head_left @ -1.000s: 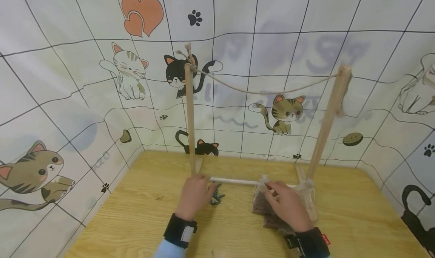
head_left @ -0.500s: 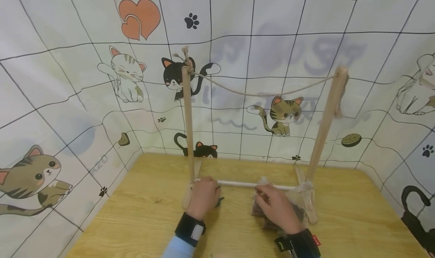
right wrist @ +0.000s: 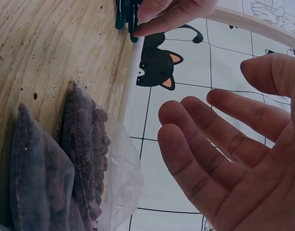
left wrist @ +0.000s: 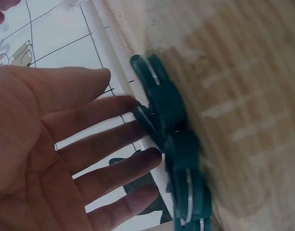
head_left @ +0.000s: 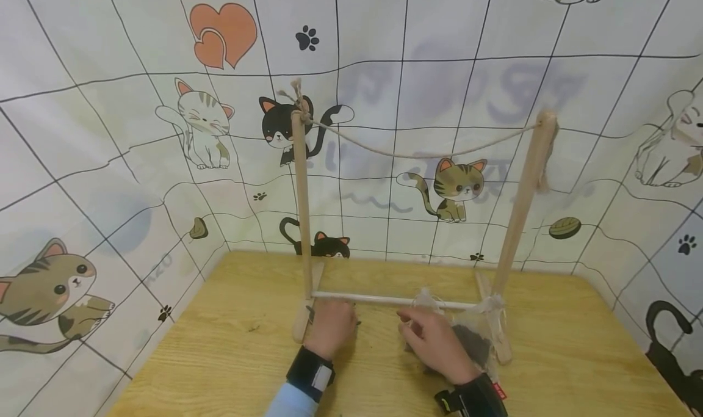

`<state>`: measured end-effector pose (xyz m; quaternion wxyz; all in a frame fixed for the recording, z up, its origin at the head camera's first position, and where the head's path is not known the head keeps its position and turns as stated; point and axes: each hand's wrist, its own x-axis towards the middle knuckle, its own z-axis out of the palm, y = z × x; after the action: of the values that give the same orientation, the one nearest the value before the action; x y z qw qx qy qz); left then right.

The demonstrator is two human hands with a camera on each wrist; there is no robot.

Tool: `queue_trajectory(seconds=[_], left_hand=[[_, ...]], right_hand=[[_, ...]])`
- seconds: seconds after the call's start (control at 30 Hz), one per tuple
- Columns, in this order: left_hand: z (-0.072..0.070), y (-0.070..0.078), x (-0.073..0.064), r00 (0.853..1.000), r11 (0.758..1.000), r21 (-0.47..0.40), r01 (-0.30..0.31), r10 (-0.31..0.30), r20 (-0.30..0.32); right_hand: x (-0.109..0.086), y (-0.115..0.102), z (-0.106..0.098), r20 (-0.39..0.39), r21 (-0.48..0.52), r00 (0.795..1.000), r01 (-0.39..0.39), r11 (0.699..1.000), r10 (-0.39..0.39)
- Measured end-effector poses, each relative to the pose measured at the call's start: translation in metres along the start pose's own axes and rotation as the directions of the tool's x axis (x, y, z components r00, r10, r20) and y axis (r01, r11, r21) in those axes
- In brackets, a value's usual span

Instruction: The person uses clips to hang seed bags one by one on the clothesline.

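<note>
In the left wrist view, my left hand [head_left: 332, 325] has its fingers stretched out. Their tips touch or nearly touch the dark green clothes pegs [left wrist: 169, 110], which lie in a small pile on the table; seen from the head they are mostly covered by the hand. My right hand [head_left: 436, 342] hovers with loosely bent fingers and nothing in its grasp. Beside and under it lie sheer drawstring bags filled with something dark and grainy: one bag [right wrist: 82, 154] with its pale gauzy top, and another bag [right wrist: 39, 173] next to it.
A wooden frame stands behind the hands, with a left post [head_left: 302, 203], a right post [head_left: 524, 203] and a white rod [head_left: 379, 298] low between them. A sagging rope [head_left: 406, 155] joins the post tops. Cat-printed cloth [head_left: 373, 99] surrounds the wooden table [head_left: 209, 344].
My left hand has shifted right and now covers the pegs, which were in sight beside it. The right hand has drifted left across the bags.
</note>
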<state>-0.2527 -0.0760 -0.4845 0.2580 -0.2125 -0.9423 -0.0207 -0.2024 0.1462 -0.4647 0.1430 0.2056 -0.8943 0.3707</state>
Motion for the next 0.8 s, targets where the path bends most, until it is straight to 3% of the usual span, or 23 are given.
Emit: queue_trajectory(seconds=[0.13, 0.27, 0.37, 0.53, 0.63, 0.73, 0.8], left_hand=[[0.007, 0.000, -0.003, 0.995, 0.997, -0.075, 0.023, -0.015, 0.101], [0.010, -0.001, -0.004, 0.986, 0.997, -0.065, 0.033, -0.022, 0.163], [0.009, -0.003, -0.003, 0.986, 0.997, -0.076, 0.033, -0.020, 0.168], [0.003, -0.007, 0.000, 0.993, 0.983, -0.177, 0.040, -0.019, 0.115], [-0.005, -0.008, 0.002, 0.993, 0.947, -0.312, 0.073, -0.039, 0.114], [-0.016, -0.007, 0.005, 0.989, 0.877, -0.466, 0.117, -0.059, 0.138], [-0.024, -0.006, 0.006, 0.990, 0.838, -0.534, 0.112, -0.048, 0.131]], right_hand=[[0.000, 0.000, 0.001, 0.011, -0.005, 1.000, 0.004, 1.000, -0.004], [0.001, 0.000, 0.000, 0.017, -0.017, 1.000, 0.014, 1.000, -0.014], [0.001, 0.000, -0.001, 0.022, -0.018, 1.000, 0.010, 1.000, -0.010], [0.001, 0.001, -0.001, 0.035, -0.001, 0.999, -0.009, 1.000, 0.009], [0.001, 0.002, 0.000, 0.030, 0.008, 1.000, -0.005, 1.000, 0.005], [0.001, 0.003, 0.002, 0.014, 0.035, 1.000, -0.004, 0.999, 0.004], [0.001, 0.002, 0.003, 0.001, 0.065, 1.000, -0.012, 0.998, 0.012]])
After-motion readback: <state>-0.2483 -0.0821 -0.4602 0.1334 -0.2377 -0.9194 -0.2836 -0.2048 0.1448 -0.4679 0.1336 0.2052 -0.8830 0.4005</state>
